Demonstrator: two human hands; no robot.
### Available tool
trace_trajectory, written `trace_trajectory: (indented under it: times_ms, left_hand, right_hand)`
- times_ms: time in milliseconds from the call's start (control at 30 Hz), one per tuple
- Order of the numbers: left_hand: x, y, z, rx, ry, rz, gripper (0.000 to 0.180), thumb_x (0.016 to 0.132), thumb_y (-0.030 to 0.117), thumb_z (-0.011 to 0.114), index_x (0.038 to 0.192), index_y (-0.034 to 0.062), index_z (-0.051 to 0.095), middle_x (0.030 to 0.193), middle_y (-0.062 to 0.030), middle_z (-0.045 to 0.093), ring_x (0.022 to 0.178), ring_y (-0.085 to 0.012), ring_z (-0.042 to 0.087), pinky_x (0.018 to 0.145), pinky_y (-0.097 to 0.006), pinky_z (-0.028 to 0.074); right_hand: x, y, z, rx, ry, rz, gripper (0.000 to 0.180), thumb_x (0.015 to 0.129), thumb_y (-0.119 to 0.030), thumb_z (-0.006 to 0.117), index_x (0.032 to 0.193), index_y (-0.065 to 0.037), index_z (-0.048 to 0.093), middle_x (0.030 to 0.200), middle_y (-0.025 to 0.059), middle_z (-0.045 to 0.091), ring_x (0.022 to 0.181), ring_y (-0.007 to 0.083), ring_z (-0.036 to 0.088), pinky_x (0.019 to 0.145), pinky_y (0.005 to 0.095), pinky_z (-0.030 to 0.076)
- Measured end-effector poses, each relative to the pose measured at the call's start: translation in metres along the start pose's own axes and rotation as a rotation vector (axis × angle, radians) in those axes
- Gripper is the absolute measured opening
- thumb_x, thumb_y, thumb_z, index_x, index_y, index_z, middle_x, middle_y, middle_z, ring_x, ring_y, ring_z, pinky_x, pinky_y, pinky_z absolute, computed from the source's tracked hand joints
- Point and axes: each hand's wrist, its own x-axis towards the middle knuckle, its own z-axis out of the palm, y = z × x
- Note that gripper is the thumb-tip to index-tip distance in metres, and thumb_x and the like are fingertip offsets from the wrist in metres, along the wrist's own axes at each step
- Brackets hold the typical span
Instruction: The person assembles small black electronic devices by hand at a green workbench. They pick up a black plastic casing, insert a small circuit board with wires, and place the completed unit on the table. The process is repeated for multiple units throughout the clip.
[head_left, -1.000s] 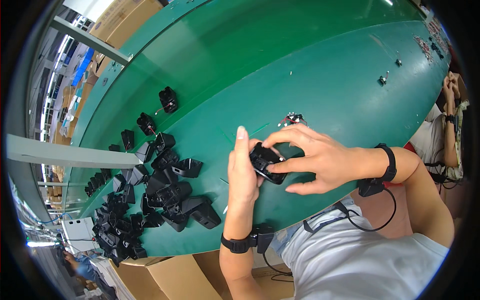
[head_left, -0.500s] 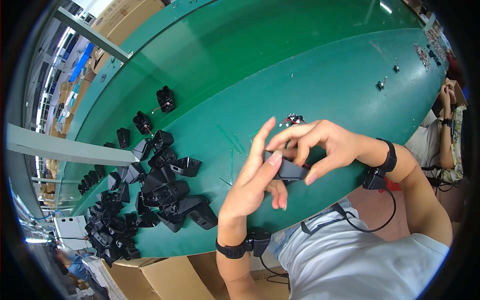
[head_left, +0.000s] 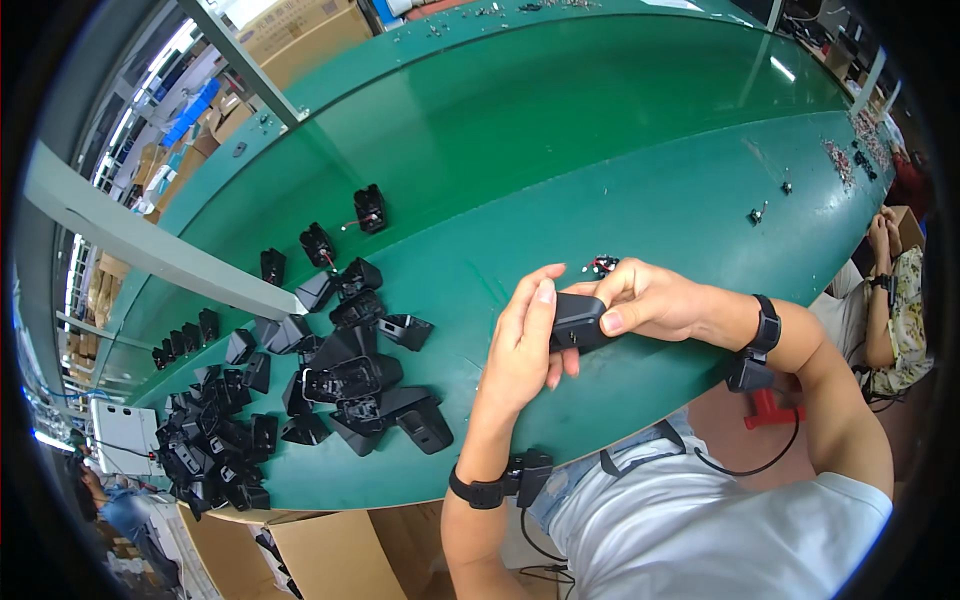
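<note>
A black plastic housing [head_left: 578,322] is held between my two hands above the green work surface. My left hand [head_left: 521,338] grips its left side, with the thumb on top and the fingertips showing beneath. On the right end, my right hand [head_left: 650,302] closes with thumb and curled fingers. Just beyond the hands lies a small black part with red and white wires [head_left: 601,265], partly hidden by the right hand. To the left, a loose pile of similar black housings [head_left: 350,378] covers the table.
Several housings, some with wires, stand on the green belt [head_left: 600,95], including one housing [head_left: 369,208] nearest me. A pale metal post [head_left: 170,245] crosses the left side. An open cardboard box [head_left: 335,555] sits below the table edge. Another person's arm [head_left: 880,290] shows at far right.
The housing has been turned so that a broad face and one end show. My right fingers, earlier bent over it, now grasp its right end. The whole view has shifted slightly.
</note>
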Motion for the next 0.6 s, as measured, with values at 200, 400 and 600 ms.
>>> trace_trajectory:
  times_ms: [200,400,600]
  left_hand:
    - [-0.006,0.017,-0.001,-0.040,0.134,0.071,0.056,0.106,0.047,0.031,0.126,-0.0011,0.053,0.064,-0.0091,0.062,0.037,-0.0087,0.047,0.032,-0.019,0.033]
    - [-0.020,0.025,-0.020,-0.086,0.144,0.096,0.060,0.105,0.052,0.029,0.124,0.0015,0.055,0.066,-0.0093,0.063,0.038,-0.0086,0.049,0.031,-0.019,0.034]
    - [-0.030,0.018,-0.035,-0.101,0.225,0.087,0.052,0.105,0.049,0.032,0.124,0.0066,0.055,0.076,-0.0053,0.063,0.043,-0.0079,0.053,0.032,-0.018,0.035]
  right_hand:
    - [0.017,-0.003,0.014,-0.056,0.025,-0.023,0.016,0.092,-0.021,0.072,0.093,-0.005,0.069,0.109,0.0068,0.068,0.094,0.0141,0.062,0.087,0.0289,0.047]
    - [0.034,-0.016,0.049,-0.127,0.043,-0.002,0.021,0.092,-0.023,0.071,0.097,-0.002,0.070,0.095,0.0043,0.069,0.087,0.0121,0.062,0.082,0.0280,0.049]
    - [0.046,-0.022,0.054,-0.224,0.007,-0.018,0.028,0.084,-0.022,0.078,0.096,0.003,0.073,0.097,0.0102,0.070,0.091,0.0178,0.064,0.083,0.0336,0.051]
